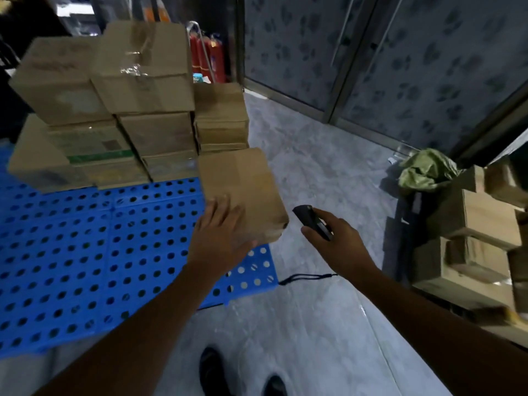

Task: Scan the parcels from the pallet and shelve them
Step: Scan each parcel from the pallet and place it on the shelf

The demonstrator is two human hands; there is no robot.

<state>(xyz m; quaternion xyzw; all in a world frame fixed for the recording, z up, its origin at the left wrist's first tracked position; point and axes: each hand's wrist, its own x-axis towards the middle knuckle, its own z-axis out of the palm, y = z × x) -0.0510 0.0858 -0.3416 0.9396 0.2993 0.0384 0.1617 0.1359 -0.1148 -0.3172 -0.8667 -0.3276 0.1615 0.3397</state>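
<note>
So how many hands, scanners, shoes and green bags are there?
hands: 2 (left hand, right hand)
scanner: 1
shoes: 2
green bag: 1
Total: 6

My left hand [223, 238] lies flat on a brown cardboard parcel [243, 181] at the corner of the blue perforated plastic pallet [85, 238]; my right hand [343, 244] grips a black handheld scanner [308, 220] just beside it.

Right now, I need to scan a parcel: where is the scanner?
Head view, right of centre: the right hand holds the scanner over the floor, just right of the parcel under the left hand.
</note>
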